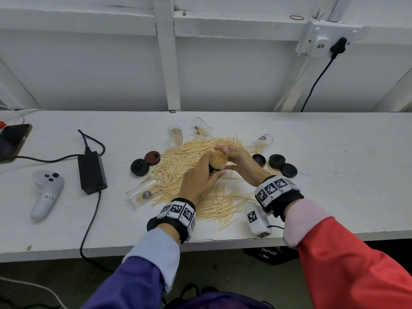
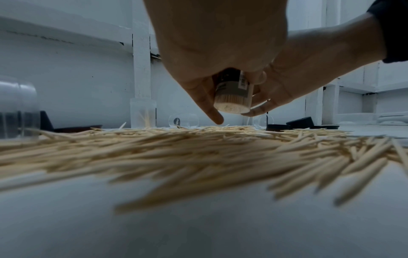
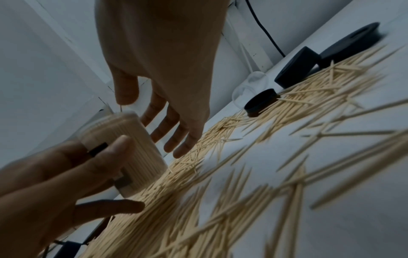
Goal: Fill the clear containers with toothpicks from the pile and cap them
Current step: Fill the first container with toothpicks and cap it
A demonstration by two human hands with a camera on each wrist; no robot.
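Near the middle of the head view we hold a clear cylindrical plastic container (image 1: 217, 163) packed tight with pale wooden toothpicks, lifted just above the loose pile of toothpicks (image 1: 196, 166) spread over the white table (image 1: 334, 175). Our left hand (image 1: 198, 179) wraps its thumb and fingers round the container's wall; in the left wrist view the container (image 2: 233, 94) shows a grey label with a barcode strip, its flat base a solid disc of toothpick ends. Our right hand (image 1: 238, 158) sits at the container's open mouth with fingers straight and spread; in the right wrist view the right hand (image 3: 163, 73) has its thumb tip just over the rim, where a single stick pokes up. Whether it pinches that stick we cannot tell.

Toward the right of centre, three black round caps (image 1: 276, 161) lie together beside the pile. At the upper middle stands an upright clear container (image 1: 175, 136) holding a few sticks.
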